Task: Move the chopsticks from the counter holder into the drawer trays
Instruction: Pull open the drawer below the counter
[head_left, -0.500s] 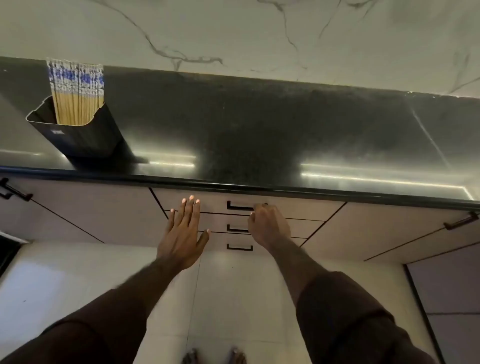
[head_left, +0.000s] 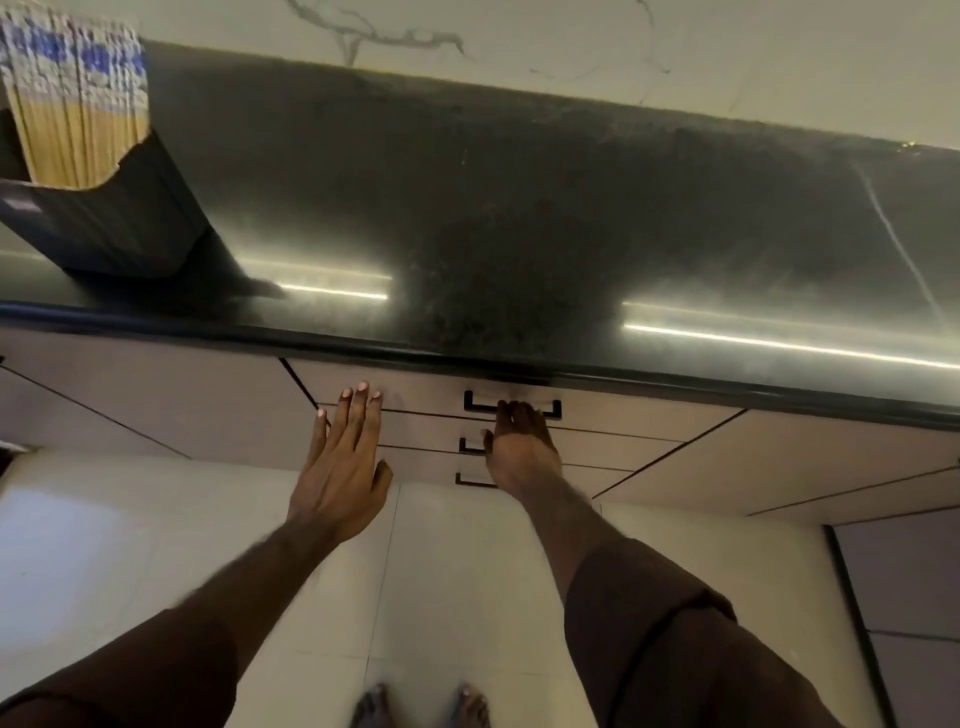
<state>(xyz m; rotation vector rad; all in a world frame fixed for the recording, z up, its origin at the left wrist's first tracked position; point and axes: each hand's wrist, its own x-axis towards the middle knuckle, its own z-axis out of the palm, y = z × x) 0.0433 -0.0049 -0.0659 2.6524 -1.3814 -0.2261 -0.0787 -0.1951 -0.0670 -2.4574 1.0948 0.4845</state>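
A dark, glossy stone counter (head_left: 519, 208) is stretched across the whole upper half of the frame, with two long streaks of strip light reflected in it. Behind it, a pale marble-look wall (head_left: 623, 41) with grey veins is seen along the top edge. The chopsticks (head_left: 72, 104) are packed upright in a dark holder (head_left: 119, 218), parked at the upper left of the frame near the counter's front edge; blue-and-white patterned tops and yellowish shafts can be made out.

Below the counter lip, beige cabinet fronts are run left to right, with a stack of three drawers at centre, each fitted with a black bar handle. All three are shut, so the trays inside can't be seen. The right hand (head_left: 522, 449) is placed at the top drawer's handle (head_left: 511, 406), fingers curled onto the bar, though how firmly it's gripped can't really be told. The left hand (head_left: 343, 467) is held flat with fingers spread straight, nothing in it, fingertips at the top drawer's (head_left: 415, 392) left part.

Pale floor tiles (head_left: 441, 597) are seen at the bottom, plus bare toes (head_left: 421, 706) at bottom centre and dark sleeves (head_left: 675, 649) on both arms.
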